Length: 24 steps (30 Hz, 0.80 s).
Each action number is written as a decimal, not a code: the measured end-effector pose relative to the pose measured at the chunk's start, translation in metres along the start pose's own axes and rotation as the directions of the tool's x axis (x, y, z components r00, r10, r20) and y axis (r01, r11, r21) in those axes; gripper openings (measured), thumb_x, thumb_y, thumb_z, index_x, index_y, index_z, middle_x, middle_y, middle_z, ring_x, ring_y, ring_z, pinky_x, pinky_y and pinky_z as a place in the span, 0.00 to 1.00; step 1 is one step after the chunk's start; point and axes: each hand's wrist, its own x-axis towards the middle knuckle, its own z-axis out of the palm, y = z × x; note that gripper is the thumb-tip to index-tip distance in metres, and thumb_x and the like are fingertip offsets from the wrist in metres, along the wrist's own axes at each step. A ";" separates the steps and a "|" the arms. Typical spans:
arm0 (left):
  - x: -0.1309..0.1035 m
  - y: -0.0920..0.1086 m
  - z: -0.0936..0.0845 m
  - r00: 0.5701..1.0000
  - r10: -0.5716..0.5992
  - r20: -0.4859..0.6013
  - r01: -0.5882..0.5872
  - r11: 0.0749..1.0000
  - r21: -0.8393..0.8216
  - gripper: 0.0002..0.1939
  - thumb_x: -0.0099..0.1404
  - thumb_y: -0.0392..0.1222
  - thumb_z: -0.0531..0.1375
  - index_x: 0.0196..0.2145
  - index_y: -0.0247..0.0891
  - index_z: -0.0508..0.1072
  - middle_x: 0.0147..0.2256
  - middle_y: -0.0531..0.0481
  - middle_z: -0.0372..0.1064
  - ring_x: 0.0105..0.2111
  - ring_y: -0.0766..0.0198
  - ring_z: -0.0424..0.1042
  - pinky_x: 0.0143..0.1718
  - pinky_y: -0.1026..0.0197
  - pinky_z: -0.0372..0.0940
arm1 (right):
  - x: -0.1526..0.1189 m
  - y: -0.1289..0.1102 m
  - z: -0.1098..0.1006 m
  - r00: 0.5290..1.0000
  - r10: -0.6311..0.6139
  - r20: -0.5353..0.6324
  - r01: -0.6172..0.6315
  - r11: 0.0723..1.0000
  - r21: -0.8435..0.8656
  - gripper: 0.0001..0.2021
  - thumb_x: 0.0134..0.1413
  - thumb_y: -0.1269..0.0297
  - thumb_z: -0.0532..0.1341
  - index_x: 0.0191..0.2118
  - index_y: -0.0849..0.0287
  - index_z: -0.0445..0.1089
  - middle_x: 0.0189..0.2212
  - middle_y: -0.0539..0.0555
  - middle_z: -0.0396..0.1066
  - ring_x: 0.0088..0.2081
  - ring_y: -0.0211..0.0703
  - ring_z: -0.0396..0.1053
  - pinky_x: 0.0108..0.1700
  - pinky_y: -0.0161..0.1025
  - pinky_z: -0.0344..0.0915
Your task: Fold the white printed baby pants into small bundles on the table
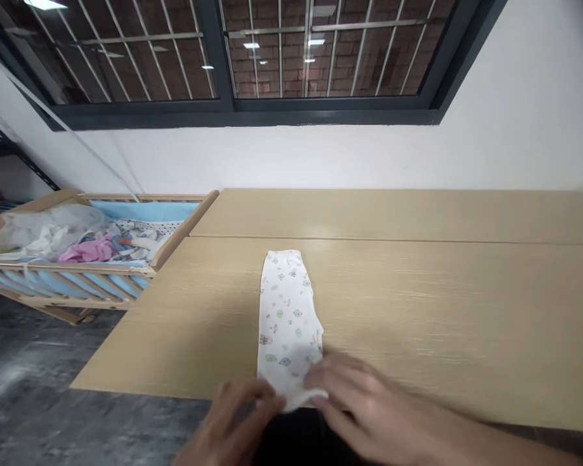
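A pair of white baby pants [289, 310] with small green and brown prints lies folded lengthwise on the wooden table [442, 310]. Its narrow leg end points away from me and the wider end is at the table's front edge. My left hand [233, 414] pinches the near left corner of the cloth between thumb and fingers. At the near right corner my right hand [354, 401] is closed on the cloth, with a bit of it turned up between thumb and fingers. Both hands are slightly blurred, and part of the near edge is hidden behind them.
On the left stands a wooden crib [175, 236] with blue lining, holding a heap of clothes including a pink piece [90, 249]. A white wall [291, 155] and a dark-framed window [252, 113] rise behind the table. Grey floor [43, 382] shows at the lower left.
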 end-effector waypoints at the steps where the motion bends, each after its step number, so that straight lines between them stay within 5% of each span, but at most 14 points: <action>1: 0.011 -0.004 -0.005 0.998 -0.026 -0.051 0.026 1.000 -0.006 0.25 0.72 0.26 0.49 0.61 0.46 0.66 0.47 0.47 0.73 0.45 0.67 0.73 0.46 0.66 0.69 | 0.011 0.002 -0.012 0.999 0.048 0.002 -0.048 0.997 0.065 0.11 0.68 0.69 0.55 0.51 0.57 0.70 0.45 0.56 0.75 0.46 0.42 0.73 0.50 0.41 0.72; 5: 0.085 -0.040 -0.021 0.938 -0.131 -0.321 0.136 0.991 -0.006 0.15 0.73 0.35 0.55 0.54 0.46 0.73 0.42 0.50 0.74 0.42 0.65 0.74 0.45 0.63 0.70 | 0.069 0.042 -0.046 0.981 0.164 -0.107 -0.148 0.978 0.147 0.10 0.69 0.63 0.55 0.50 0.57 0.71 0.44 0.56 0.72 0.43 0.43 0.72 0.45 0.43 0.71; 7: 0.129 -0.064 -0.022 0.915 -0.219 -0.340 0.241 0.970 0.022 0.11 0.73 0.41 0.55 0.48 0.43 0.76 0.43 0.49 0.77 0.44 0.61 0.75 0.49 0.58 0.69 | 0.100 0.078 -0.049 0.964 0.196 -0.181 -0.177 0.978 0.113 0.11 0.67 0.61 0.57 0.49 0.58 0.71 0.42 0.55 0.73 0.39 0.43 0.70 0.42 0.43 0.68; 10: 0.183 -0.102 -0.011 0.899 -0.397 -0.182 0.419 0.902 0.103 0.14 0.74 0.40 0.52 0.48 0.39 0.77 0.49 0.45 0.77 0.50 0.58 0.73 0.55 0.56 0.65 | 0.138 0.138 -0.038 0.936 0.279 -0.213 -0.258 0.958 0.122 0.14 0.63 0.60 0.59 0.51 0.59 0.69 0.35 0.52 0.73 0.32 0.41 0.67 0.35 0.38 0.63; 14: 0.221 -0.143 0.016 0.874 -0.482 -0.055 0.483 0.853 0.199 0.15 0.71 0.34 0.52 0.43 0.37 0.79 0.46 0.42 0.78 0.47 0.56 0.75 0.50 0.56 0.65 | 0.168 0.195 -0.015 0.912 0.374 -0.168 -0.379 0.925 0.003 0.05 0.60 0.67 0.59 0.39 0.61 0.71 0.33 0.52 0.72 0.34 0.40 0.67 0.37 0.37 0.61; 18: 0.223 -0.141 0.030 0.853 -0.521 -0.022 0.505 0.815 0.285 0.15 0.71 0.34 0.52 0.47 0.35 0.76 0.50 0.37 0.76 0.51 0.52 0.72 0.52 0.53 0.63 | 0.173 0.209 -0.007 0.906 0.403 -0.132 -0.412 0.910 -0.048 0.04 0.59 0.71 0.60 0.38 0.62 0.72 0.38 0.57 0.73 0.41 0.45 0.70 0.44 0.39 0.63; 21: 0.193 -0.102 0.035 0.866 -0.496 -0.053 0.483 0.807 0.338 0.20 0.73 0.42 0.51 0.58 0.31 0.69 0.60 0.33 0.67 0.57 0.45 0.67 0.57 0.45 0.59 | 0.163 0.192 -0.013 0.904 0.384 -0.189 -0.407 0.908 -0.099 0.13 0.66 0.63 0.56 0.50 0.64 0.70 0.49 0.65 0.71 0.51 0.51 0.69 0.52 0.45 0.65; 24: 0.145 -0.053 0.049 0.902 -0.422 -0.095 0.418 0.794 0.442 0.27 0.74 0.53 0.49 0.60 0.31 0.66 0.61 0.31 0.65 0.57 0.42 0.68 0.56 0.42 0.62 | 0.149 0.160 -0.012 0.975 0.176 -0.133 -0.202 0.957 -0.210 0.23 0.70 0.55 0.51 0.63 0.61 0.62 0.60 0.66 0.64 0.61 0.55 0.63 0.61 0.52 0.60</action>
